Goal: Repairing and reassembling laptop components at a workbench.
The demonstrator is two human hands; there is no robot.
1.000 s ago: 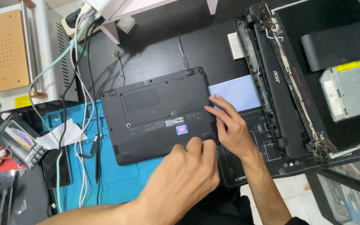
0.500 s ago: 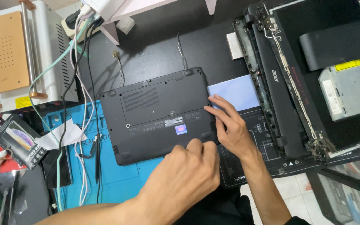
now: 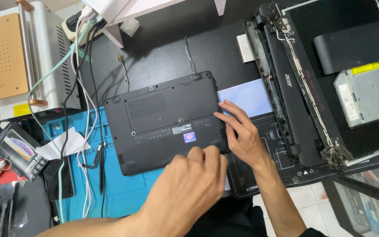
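Laptop underside: left hand curled on near edge, right hand spread flat.

The left hand hides the laptop's near edge and its own fingertips. The picture's right edge crops the dismantled lid.

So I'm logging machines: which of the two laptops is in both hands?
The small black laptop, lying bottom-up on the blue mat; the dismantled one lies untouched at right.
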